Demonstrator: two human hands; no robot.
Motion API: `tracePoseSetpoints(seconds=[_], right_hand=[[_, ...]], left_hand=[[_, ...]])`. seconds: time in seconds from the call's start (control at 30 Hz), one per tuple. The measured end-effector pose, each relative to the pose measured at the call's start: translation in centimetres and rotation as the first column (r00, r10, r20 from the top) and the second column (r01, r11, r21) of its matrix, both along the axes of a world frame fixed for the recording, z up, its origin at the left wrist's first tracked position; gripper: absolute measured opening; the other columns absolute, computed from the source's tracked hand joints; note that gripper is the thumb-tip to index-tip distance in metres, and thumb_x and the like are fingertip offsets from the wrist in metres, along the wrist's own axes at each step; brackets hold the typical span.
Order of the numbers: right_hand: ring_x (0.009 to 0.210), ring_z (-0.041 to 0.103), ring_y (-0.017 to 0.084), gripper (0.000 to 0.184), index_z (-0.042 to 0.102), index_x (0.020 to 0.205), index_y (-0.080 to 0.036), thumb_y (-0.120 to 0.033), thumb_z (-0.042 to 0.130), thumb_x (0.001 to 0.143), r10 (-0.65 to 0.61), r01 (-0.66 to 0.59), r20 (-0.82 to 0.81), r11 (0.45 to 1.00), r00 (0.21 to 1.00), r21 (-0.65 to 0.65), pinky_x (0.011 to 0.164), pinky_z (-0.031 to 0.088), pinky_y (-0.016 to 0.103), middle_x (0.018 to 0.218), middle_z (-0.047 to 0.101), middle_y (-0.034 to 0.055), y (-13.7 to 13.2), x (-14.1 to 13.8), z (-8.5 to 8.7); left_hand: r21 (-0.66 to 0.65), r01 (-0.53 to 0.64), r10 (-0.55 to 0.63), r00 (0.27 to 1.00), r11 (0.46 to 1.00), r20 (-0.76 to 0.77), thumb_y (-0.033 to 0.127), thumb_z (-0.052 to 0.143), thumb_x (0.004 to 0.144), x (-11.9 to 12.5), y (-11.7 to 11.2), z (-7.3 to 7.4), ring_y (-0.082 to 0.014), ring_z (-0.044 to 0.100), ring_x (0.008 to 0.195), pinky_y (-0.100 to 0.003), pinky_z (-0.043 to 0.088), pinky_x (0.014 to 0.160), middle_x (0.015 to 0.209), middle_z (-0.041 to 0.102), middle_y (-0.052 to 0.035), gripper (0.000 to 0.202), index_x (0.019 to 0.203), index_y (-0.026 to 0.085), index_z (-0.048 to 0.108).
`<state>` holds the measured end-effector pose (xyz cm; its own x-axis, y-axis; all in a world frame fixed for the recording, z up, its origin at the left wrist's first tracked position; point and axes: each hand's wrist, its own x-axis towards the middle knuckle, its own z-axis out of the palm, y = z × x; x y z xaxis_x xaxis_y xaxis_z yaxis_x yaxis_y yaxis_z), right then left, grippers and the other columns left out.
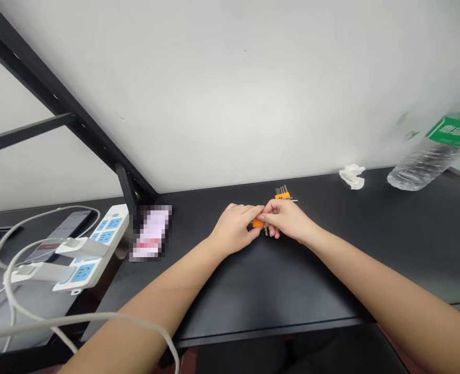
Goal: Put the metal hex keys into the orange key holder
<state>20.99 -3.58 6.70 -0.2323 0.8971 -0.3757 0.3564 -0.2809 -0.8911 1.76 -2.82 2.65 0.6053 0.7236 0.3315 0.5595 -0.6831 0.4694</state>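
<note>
My left hand (233,228) and my right hand (286,218) meet at the middle of the black tabletop (265,291). Between their fingers is a small orange holder (258,223) with short metal hex keys poking out below it. Both hands pinch this piece, and the fingers hide most of it. Just beyond my right hand lies a second orange holder (282,195) with a row of thin metal hex keys fanned out at its far side. Neither hand seems to touch it.
A white power strip with blue sockets (93,249) and plugged-in white cables lies on a lower surface at the left. A pixelated phone-sized object (151,232) rests near the table's left end. A crumpled tissue (352,176) and a plastic water bottle (428,161) lie at the back right.
</note>
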Motion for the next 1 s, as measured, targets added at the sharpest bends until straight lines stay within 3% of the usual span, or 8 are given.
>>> tracePoseSetpoints(seconds=[0.2,0.27,0.33,0.43,0.5,0.57,0.7,1.0], right_hand=[[0.049,0.052,0.008,0.026,0.062,0.084,-0.015,-0.04,0.068,0.09,-0.027,0.028,-0.035,0.999,0.999,0.016,0.047,0.043,0.018,0.061,0.061,0.0,-0.6,0.1,-0.1],[0.057,0.055,0.008,0.025,0.068,0.101,-0.014,-0.037,0.067,0.09,0.054,-0.06,-0.122,0.997,0.991,-0.046,0.053,0.046,0.02,0.073,0.064,0.0016,-1.0,0.4,0.3],[0.062,0.058,0.01,0.042,0.063,0.128,-0.018,-0.037,0.066,0.09,0.163,-0.177,-0.149,0.98,0.975,-0.092,0.055,0.048,0.022,0.086,0.065,0.0026,-1.3,0.7,0.7],[0.07,0.061,0.013,0.051,0.055,0.144,-0.022,-0.039,0.06,0.095,0.258,-0.265,0.159,0.964,0.953,0.022,0.061,0.05,0.026,0.093,0.066,0.004,-1.3,1.5,0.7],[0.083,0.064,0.017,0.036,0.065,0.131,-0.021,-0.034,0.057,0.098,0.184,-0.335,0.522,0.918,0.833,0.21,0.074,0.051,0.03,0.1,0.066,0.0071,-0.9,2.3,0.6],[0.091,0.064,0.02,0.025,0.071,0.115,-0.019,-0.028,0.053,0.099,0.073,-0.448,0.767,0.845,0.637,0.292,0.08,0.049,0.032,0.111,0.064,0.0102,-0.4,3.1,0.3],[0.079,0.063,0.017,0.023,0.07,0.107,-0.019,-0.025,0.049,0.1,0.104,-0.579,0.922,0.802,0.374,0.145,0.068,0.043,0.029,0.116,0.061,0.0105,0.1,4.1,0.1],[0.08,0.06,0.016,0.015,0.06,0.084,-0.016,-0.015,0.049,0.094,0.11,-0.645,0.96,0.759,0.256,0.085,0.061,0.032,0.026,0.097,0.063,0.008,-0.5,2.8,0.1]], left_hand=[[0.004,-0.056,0.056,0.998,0.998,-0.016,0.023,0.065,0.086,-0.2,0.4,-0.5,-0.0227,0.069,0.1,-0.039,0.047,0.086,0.112,0.075,-0.0045,0.043,0.128,0.023,0.059],[-0.007,-0.08,0.08,0.996,0.997,-0.028,0.026,0.066,0.087,-0.4,0.6,-0.7,-0.0236,0.07,0.101,-0.04,0.048,0.087,0.113,0.075,-0.0053,0.043,0.13,0.022,0.059],[-0.015,-0.092,0.092,0.995,0.996,-0.037,0.028,0.067,0.087,-0.5,0.9,-1.0,-0.0243,0.07,0.103,-0.041,0.049,0.089,0.114,0.074,-0.0056,0.045,0.131,0.022,0.058],[-0.023,-0.11,0.109,0.993,0.994,-0.043,0.026,0.068,0.087,-0.7,1.2,-1.3,-0.0244,0.07,0.104,-0.042,0.051,0.091,0.115,0.074,-0.0046,0.049,0.134,0.022,0.057],[-0.031,-0.124,0.123,0.992,0.992,-0.041,0.025,0.067,0.086,-0.8,1.3,-1.5,-0.024,0.07,0.103,-0.042,0.051,0.092,0.114,0.074,-0.0039,0.051,0.136,0.022,0.056],[-0.041,-0.137,0.136,0.99,0.99,-0.035,0.025,0.066,0.087,-0.9,1.3,-1.6,-0.0232,0.07,0.102,-0.042,0.052,0.093,0.112,0.075,-0.0033,0.052,0.137,0.023,0.056],[-0.058,-0.145,0.143,0.989,0.988,-0.037,0.026,0.065,0.089,-0.9,1.3,-1.6,-0.0225,0.069,0.101,-0.041,0.051,0.094,0.11,0.075,-0.0027,0.051,0.138,0.023,0.055],[-0.071,-0.141,0.137,0.989,0.987,-0.054,0.027,0.065,0.089,-0.9,1.2,-1.5,-0.0236,0.07,0.103,-0.042,0.051,0.095,0.112,0.075,-0.0025,0.052,0.14,0.024,0.055]])
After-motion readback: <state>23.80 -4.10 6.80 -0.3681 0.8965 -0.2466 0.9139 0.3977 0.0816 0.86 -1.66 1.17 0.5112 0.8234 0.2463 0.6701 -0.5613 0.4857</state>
